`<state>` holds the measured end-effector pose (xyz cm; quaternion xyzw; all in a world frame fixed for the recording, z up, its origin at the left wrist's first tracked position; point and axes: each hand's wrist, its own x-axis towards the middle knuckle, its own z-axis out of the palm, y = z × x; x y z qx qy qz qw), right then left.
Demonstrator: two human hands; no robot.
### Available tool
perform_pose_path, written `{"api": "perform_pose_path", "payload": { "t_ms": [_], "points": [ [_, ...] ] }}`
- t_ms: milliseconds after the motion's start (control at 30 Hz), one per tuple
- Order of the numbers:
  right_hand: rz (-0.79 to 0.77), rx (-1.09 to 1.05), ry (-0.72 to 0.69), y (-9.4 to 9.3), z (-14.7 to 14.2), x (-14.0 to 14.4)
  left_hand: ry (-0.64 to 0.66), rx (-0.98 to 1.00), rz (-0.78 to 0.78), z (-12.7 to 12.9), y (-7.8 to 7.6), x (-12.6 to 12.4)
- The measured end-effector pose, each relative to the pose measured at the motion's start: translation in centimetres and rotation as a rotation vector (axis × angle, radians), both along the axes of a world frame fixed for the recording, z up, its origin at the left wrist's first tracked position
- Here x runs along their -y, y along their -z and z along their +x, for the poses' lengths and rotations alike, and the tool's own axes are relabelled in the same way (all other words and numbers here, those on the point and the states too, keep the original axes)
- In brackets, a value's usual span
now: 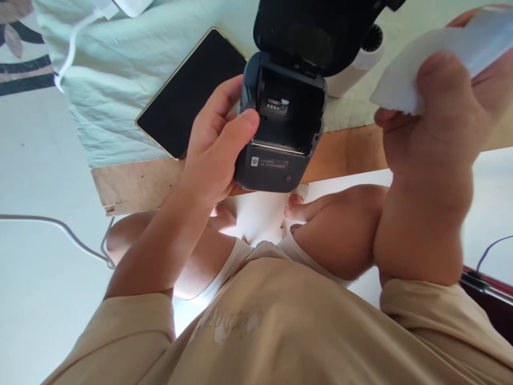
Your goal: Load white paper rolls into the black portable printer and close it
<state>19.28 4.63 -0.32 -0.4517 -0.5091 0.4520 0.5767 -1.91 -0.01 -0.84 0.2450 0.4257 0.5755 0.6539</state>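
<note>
My left hand (214, 144) grips the left side of a small dark label printer (280, 133), thumb on its front corner. The printer's lid (316, 27) is flipped up and its paper bay looks empty. Up at the right, close to the camera, my right hand (433, 133) holds a white strip of paper (404, 80) between thumb and fingers. The printer sits at the near edge of a low table, above my knees.
A black tablet (188, 96) lies on a pale green cloth (116, 69) left of the printer. A white paper roll (364, 56) stands behind the printer. A white cable (72, 48) trails at the upper left; another cable (60, 230) runs across the floor.
</note>
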Motion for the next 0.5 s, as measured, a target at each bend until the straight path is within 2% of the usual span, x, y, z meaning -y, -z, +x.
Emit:
{"api": "perform_pose_path", "payload": {
  "t_ms": [67,233,400,500],
  "points": [
    [0.06,0.048,0.053,0.5,0.5,0.0,0.006,0.007,0.007,-0.1,0.1,0.0],
    [0.153,0.479,0.111,0.6,1.9,-0.8,0.061,-0.026,0.07,-0.3,0.4,0.1],
    [0.161,0.708,0.205,0.9,2.9,-1.9,0.059,-0.035,0.102,-0.5,0.8,-0.1],
    [0.139,0.856,0.19,1.2,3.5,-2.2,0.031,0.001,0.099,-0.4,0.9,-0.2]
  ]
}}
